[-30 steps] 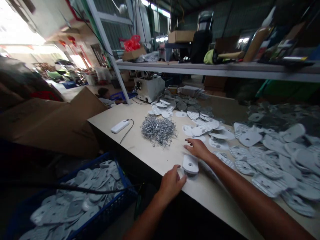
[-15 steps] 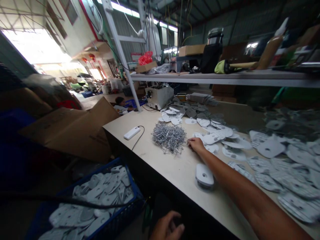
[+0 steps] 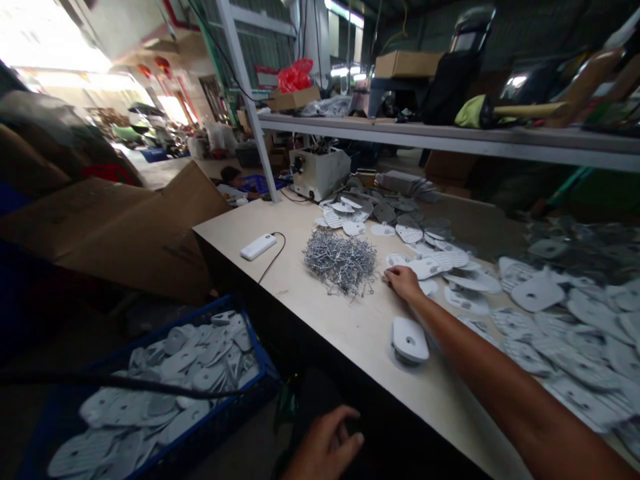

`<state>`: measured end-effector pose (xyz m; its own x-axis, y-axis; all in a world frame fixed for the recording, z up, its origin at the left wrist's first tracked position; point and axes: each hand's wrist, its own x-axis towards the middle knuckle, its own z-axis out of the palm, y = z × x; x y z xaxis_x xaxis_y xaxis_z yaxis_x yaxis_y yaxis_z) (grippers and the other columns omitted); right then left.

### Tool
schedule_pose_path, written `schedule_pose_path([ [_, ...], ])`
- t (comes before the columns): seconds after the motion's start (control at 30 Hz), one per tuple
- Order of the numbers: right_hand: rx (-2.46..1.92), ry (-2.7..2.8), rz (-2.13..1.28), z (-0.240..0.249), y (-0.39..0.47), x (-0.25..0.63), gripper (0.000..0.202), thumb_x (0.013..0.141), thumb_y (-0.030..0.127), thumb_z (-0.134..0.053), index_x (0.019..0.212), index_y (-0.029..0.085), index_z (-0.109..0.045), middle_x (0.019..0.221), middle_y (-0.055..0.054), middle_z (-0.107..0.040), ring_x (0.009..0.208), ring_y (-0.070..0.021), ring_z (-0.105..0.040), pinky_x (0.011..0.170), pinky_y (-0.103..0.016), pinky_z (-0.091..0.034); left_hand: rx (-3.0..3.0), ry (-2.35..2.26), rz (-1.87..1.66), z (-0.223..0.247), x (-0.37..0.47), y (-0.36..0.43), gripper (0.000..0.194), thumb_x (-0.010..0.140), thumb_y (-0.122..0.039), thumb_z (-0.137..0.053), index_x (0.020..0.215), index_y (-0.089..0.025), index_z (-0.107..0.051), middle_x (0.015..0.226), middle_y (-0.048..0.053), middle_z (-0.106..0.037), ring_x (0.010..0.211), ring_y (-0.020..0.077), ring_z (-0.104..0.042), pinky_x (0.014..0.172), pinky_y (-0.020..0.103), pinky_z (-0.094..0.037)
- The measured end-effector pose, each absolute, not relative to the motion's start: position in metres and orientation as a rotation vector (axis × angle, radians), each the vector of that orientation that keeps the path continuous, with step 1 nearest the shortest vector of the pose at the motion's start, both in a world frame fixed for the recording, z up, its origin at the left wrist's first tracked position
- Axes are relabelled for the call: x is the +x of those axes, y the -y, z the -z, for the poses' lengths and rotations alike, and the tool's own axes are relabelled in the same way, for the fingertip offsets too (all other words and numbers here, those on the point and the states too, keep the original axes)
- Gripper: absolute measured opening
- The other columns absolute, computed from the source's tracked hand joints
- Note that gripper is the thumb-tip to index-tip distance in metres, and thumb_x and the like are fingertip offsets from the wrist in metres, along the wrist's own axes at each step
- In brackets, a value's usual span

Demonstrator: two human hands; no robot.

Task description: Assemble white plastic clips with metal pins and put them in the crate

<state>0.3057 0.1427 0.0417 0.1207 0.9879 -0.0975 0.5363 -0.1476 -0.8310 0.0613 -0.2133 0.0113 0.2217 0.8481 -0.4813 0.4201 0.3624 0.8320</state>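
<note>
Just right of a heap of thin metal pieces on the table, my right hand has its fingers pinched together; what they hold, if anything, is too small to name. White flat pads lie scattered beyond and right of it. Nearer the table's front edge sits a small stack of white oval pads with a hole, below my right forearm. My left hand is low in front of the table edge, its thumb and fingers apart, holding nothing.
A blue crate of white pads stands at the lower left, with a dark cable across it. On the table are a white power bank and a machine. A shelf spans the back. A person sits beyond the table.
The camera view has shifted, so the background sits differently. My right hand stays beside the metal heap, slightly farther from it. My left hand stays low with nearly the same finger pose.
</note>
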Motion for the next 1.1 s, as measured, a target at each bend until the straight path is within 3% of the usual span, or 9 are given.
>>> schedule_pose_path([
  [0.13,-1.763,1.477,-0.831,-0.046,-0.128,0.303,0.026,0.099,0.043,-0.069,0.096,0.017,-0.073,0.087,-0.004,-0.075,0.082,-0.0199,-0.071,0.079,-0.032,-0.054,1.226,-1.433,-0.428,0.003,0.048,0.223,0.053,0.091,-0.057,-0.064,0.133,-0.025,-0.07,0.095,0.003,-0.064,0.082,0.0178,-0.058,0.072,0.027,-0.044],
  [0.27,-1.741,1.511,-1.09,-0.047,-0.116,0.278,0.033,0.093,0.049,-0.077,0.085,0.017,-0.073,0.074,-0.002,-0.071,0.066,-0.0173,-0.067,0.065,-0.028,-0.051,1.216,-1.431,-0.452,0.009,0.04,0.222,0.057,0.092,-0.061,-0.062,0.134,-0.024,-0.069,0.094,0.002,-0.064,0.083,0.0177,-0.057,0.072,0.026,-0.044],
  [0.37,-1.753,1.444,-1.341,-0.052,-0.113,0.262,0.035,0.099,0.047,-0.073,0.085,0.015,-0.067,0.071,0.002,-0.065,0.057,-0.012,-0.06,0.058,-0.026,-0.052,1.238,-1.4,-0.478,0.001,0.042,0.212,0.055,0.093,-0.061,-0.062,0.133,-0.023,-0.069,0.092,0.002,-0.065,0.08,0.0166,-0.057,0.069,0.025,-0.043],
  [0.5,-1.662,1.34,-1.474,-0.069,-0.112,0.264,0.031,0.107,0.044,-0.063,0.095,0.015,-0.065,0.08,0.002,-0.065,0.058,-0.0091,-0.057,0.053,-0.022,-0.05,1.212,-1.362,-0.525,-0.008,0.045,0.207,0.053,0.093,-0.059,-0.063,0.132,-0.023,-0.069,0.091,0.002,-0.065,0.076,0.0152,-0.057,0.066,0.024,-0.042],
  [0.67,-1.563,1.335,-1.495,-0.083,-0.099,0.282,0.026,0.096,0.04,-0.072,0.087,0.016,-0.064,0.08,-0.005,-0.07,0.053,-0.0098,-0.056,0.044,-0.02,-0.044,1.141,-1.294,-0.536,-0.004,0.043,0.212,0.054,0.093,-0.059,-0.063,0.134,-0.023,-0.067,0.091,0.001,-0.064,0.071,0.0129,-0.058,0.064,0.023,-0.043],
  [0.9,-1.443,1.514,-1.402,-0.07,-0.085,0.285,0.04,0.08,0.055,-0.082,0.085,0.017,-0.068,0.076,-0.004,-0.069,0.054,-0.0124,-0.057,0.047,-0.023,-0.047,1.163,-1.248,-0.545,-0.012,0.048,0.201,0.052,0.093,-0.054,-0.064,0.133,-0.021,-0.068,0.086,0.0,-0.064,0.065,0.0113,-0.058,0.058,0.022,-0.041],
  [1.0,-1.395,1.65,-1.323,-0.067,-0.089,0.283,0.039,0.083,0.056,-0.077,0.088,0.017,-0.071,0.073,-0.002,-0.068,0.055,-0.0138,-0.058,0.049,-0.024,-0.048,1.175,-1.221,-0.584,-0.015,0.05,0.196,0.051,0.093,-0.052,-0.066,0.132,-0.02,-0.069,0.085,0.0,-0.065,0.065,0.0109,-0.059,0.058,0.021,-0.042],
  [1.1,-1.368,1.828,-1.247,-0.069,-0.095,0.284,0.03,0.086,0.046,-0.073,0.091,0.017,-0.076,0.071,-0.003,-0.069,0.058,-0.0161,-0.062,0.053,-0.025,-0.05,1.143,-1.194,-0.619,-0.014,0.052,0.194,0.051,0.093,-0.052,-0.065,0.132,-0.02,-0.069,0.085,-0.001,-0.064,0.062,0.0103,-0.059,0.056,0.021,-0.043],
])
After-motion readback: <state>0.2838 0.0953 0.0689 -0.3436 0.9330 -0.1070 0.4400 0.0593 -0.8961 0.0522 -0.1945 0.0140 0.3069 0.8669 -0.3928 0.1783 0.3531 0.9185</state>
